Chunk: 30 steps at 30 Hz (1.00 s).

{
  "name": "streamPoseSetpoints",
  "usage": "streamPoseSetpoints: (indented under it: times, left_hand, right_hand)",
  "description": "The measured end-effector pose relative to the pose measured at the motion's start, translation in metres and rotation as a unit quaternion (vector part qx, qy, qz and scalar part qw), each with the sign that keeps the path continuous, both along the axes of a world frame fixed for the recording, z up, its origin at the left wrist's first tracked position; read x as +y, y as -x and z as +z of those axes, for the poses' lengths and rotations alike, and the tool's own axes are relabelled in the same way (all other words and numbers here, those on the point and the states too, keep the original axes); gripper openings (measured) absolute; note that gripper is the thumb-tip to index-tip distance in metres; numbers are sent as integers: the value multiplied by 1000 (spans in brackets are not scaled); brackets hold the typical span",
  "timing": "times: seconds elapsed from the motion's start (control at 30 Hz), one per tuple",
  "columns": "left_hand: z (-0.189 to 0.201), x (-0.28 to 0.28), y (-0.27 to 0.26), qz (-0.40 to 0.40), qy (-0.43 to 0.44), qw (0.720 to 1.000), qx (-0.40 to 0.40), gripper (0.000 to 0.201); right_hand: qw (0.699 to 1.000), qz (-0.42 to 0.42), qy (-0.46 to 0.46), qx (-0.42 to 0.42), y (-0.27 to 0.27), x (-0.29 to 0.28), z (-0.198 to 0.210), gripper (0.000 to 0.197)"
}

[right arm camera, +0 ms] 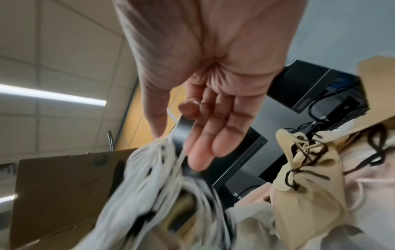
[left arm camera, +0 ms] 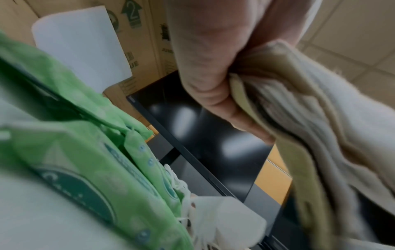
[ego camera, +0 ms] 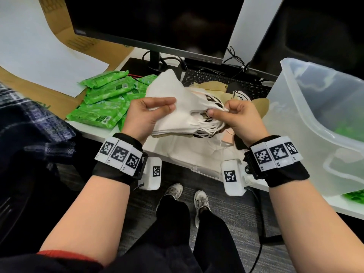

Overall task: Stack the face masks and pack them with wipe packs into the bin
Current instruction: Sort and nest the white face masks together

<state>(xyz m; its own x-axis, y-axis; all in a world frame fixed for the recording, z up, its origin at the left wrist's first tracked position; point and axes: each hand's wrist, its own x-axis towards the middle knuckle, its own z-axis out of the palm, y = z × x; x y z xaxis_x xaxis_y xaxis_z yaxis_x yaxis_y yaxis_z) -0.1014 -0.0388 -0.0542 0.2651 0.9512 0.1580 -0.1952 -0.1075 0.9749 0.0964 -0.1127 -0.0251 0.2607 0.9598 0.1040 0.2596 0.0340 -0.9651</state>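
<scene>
A stack of white and beige face masks (ego camera: 177,107) is held above the desk edge. My left hand (ego camera: 146,115) grips the stack's left side, thumb on top; in the left wrist view the fingers (left arm camera: 213,88) curl under the layered masks (left arm camera: 310,135). My right hand (ego camera: 234,115) pinches the bundle of white ear loops (ego camera: 218,111) at the stack's right end; the right wrist view shows thumb and forefinger on the ear loops (right arm camera: 162,152). Green wipe packs (ego camera: 104,101) lie piled at the left. The clear plastic bin (ego camera: 319,123) stands at the right with green packs inside.
Loose beige masks with dark loops (ego camera: 256,103) lie behind my right hand, over a black keyboard (ego camera: 216,79). Two dark monitors (ego camera: 153,22) stand at the back. White paper (ego camera: 39,52) and cardboard cover the far left. The desk edge (ego camera: 177,160) is just below the hands.
</scene>
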Motion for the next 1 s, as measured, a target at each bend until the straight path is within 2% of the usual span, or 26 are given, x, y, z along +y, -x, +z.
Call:
streamPoseSetpoints:
  times: [0.17, 0.23, 0.37, 0.4, 0.5, 0.53, 0.6, 0.73, 0.83, 0.9, 0.93, 1.0]
  left_hand:
    - [-1, 7, 8, 12, 17, 1000, -15, 29]
    - [0, 4, 4, 4, 7, 1000, -9, 28]
    - [5, 1, -1, -5, -8, 1000, -6, 28]
    - [6, 1, -1, -8, -15, 1000, -5, 28]
    - [11, -2, -1, -33, -40, 999, 12, 26]
    - [13, -4, -1, -47, -46, 998, 20, 26]
    - [17, -6, 0, -80, -61, 994, 31, 28]
    - [22, -9, 1, -119, -77, 990, 28, 35]
    - [21, -6, 4, -114, -68, 991, 26, 34]
    - [18, 0, 7, -78, -54, 995, 23, 30]
    - [16, 2, 8, -51, -48, 997, 21, 28]
    - [14, 5, 5, -6, -48, 999, 25, 23]
  right_hand:
    - [998, -52, -6, 25, -11, -1, 1, 38]
    - [998, -65, 1, 2, -8, 1, 0, 41]
    - [999, -42, -17, 3, -1, 5, 8, 25]
    - [1000, -25, -15, -3, 0, 5, 10, 29]
    - [994, 37, 29, -102, 2, 8, 14, 86]
    - [988, 69, 37, -132, 4, 9, 14, 97]
    - [981, 133, 37, -139, 9, 13, 14, 106]
    - [980, 180, 56, -67, 19, 13, 17, 91]
    - [979, 191, 64, -29, 20, 11, 17, 61]
    - [986, 149, 67, -30, 16, 11, 14, 33]
    - [992, 106, 56, -39, 14, 12, 13, 25]
    - [997, 40, 28, -66, 11, 15, 9, 23]
